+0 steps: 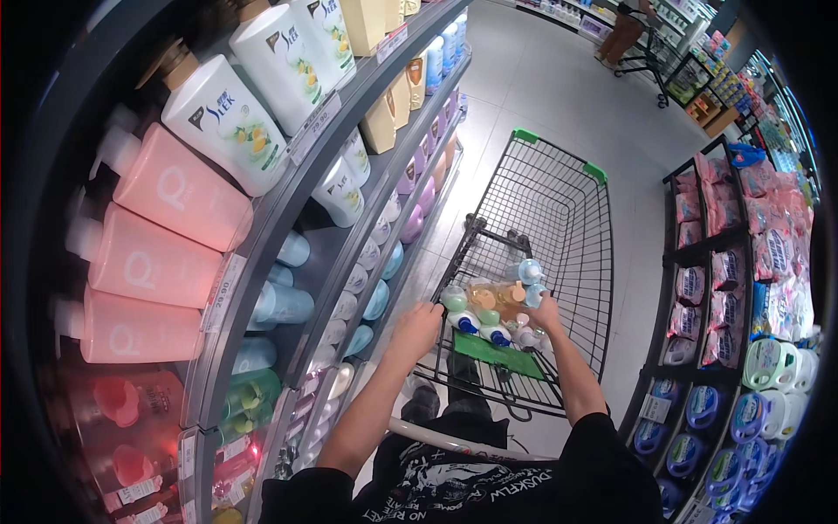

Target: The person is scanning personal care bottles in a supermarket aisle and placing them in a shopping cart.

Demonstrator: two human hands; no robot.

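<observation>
A black wire shopping cart [556,196] with green corner caps stands before me, its handle bar [425,433] against my body. In its near end are light-blue pump bottles [528,270], bottles of amber liquid [501,298] and white bottles with blue pumps [495,334]. My right hand [545,312] reaches into the cart beside the blue bottles, its fingers at the lower one; whether it grips it is unclear. My left hand [422,327] is at the cart's left rim, near a bottle with a pale green cap [454,298], its fingers curled; what it holds cannot be made out.
Shelves on the left hold pink pump bottles [183,187] and white pump bottles [222,124], close to my left arm. A rack of detergent jugs [704,406] and pink packs [687,321] stands at the right. A person [619,36] with another cart [645,62] is farther up the aisle.
</observation>
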